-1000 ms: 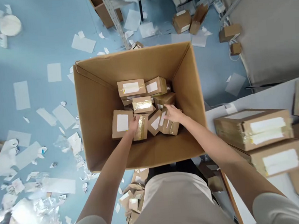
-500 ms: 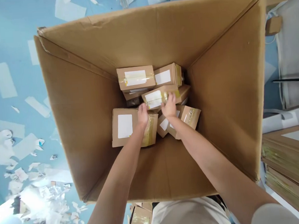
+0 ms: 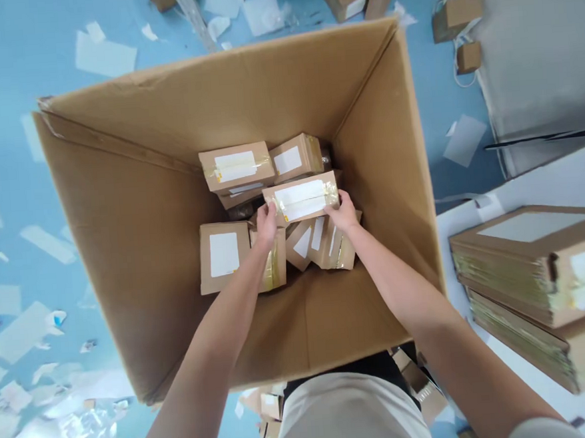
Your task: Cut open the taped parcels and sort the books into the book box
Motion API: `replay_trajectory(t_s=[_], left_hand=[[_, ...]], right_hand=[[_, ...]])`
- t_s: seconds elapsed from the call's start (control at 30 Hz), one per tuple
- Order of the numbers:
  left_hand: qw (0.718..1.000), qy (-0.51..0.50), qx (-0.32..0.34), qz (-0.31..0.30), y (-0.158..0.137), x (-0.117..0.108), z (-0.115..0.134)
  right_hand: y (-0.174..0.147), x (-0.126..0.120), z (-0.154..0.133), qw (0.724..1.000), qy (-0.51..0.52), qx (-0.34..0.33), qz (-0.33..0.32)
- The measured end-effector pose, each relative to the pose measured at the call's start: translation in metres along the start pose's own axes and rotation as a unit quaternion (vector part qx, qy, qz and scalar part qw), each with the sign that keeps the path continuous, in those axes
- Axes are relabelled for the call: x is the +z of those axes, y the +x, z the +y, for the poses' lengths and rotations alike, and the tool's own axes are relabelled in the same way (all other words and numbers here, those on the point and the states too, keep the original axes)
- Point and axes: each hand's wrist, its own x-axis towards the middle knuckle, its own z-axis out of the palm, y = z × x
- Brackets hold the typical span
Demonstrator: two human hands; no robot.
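Both arms reach down into a large open cardboard carton. A small taped cardboard box with a white label is gripped at its two ends, above the other boxes. My left hand closes on its left end, thumb on top. My right hand grips its right end. Below the left hand sits a wider labelled box. Under the right hand lie tilted taped boxes. Behind are a long labelled box and a shorter box. The fingers' undersides are hidden.
Two big taped cartons are stacked on a white surface at the right. Paper scraps litter the blue floor at the left. Small boxes stand beyond the carton's far right corner.
The held box has come up slightly and levelled out, its label now facing up. My right hand has moved from its top to its right end. The view has turned to the right.
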Motion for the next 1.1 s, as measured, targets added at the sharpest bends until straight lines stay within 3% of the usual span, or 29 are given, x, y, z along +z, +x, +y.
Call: replay_trajectory(t_s=[0.13, 0.3, 0.43, 0.53, 0.6, 0.7, 0.83, 0.97, 1.1], left_hand=[[0.992, 0.049, 0.099, 0.058, -0.073, -0.03, 0.056], [0.968, 0.063, 0.215, 0.111, -0.174, -0.053, 0.112], [0.941, 0.077, 0.316, 0.094, -0.261, -0.05, 0.143], [0.921, 0.082, 0.378, 0.053, -0.33, -0.031, 0.165], [0.903, 0.077, 0.423, 0.007, -0.372, -0.009, 0.177], [0.876, 0.06, 0.465, -0.114, -0.428, 0.043, 0.187], [0.849, 0.09, 0.422, -0.305, -0.491, 0.131, 0.177], [0.809, 0.144, 0.364, -0.439, -0.535, 0.212, 0.141], [0.78, 0.202, 0.33, -0.493, -0.548, 0.273, 0.089]], right_hand=[[-0.058, -0.047, -0.045, 0.992, 0.059, -0.109, 0.008], [-0.149, -0.131, -0.091, 0.97, 0.094, -0.223, -0.005], [-0.224, -0.213, -0.105, 0.959, 0.097, -0.264, -0.021], [-0.283, -0.286, -0.098, 0.95, 0.078, -0.302, 0.026], [-0.322, -0.339, -0.083, 0.937, 0.061, -0.33, 0.092], [-0.379, -0.416, -0.04, 0.913, 0.047, -0.345, 0.213], [-0.442, -0.484, 0.048, 0.882, 0.071, -0.287, 0.366], [-0.481, -0.496, 0.147, 0.865, 0.165, -0.182, 0.437], [-0.494, -0.467, 0.225, 0.847, 0.258, -0.069, 0.46]])
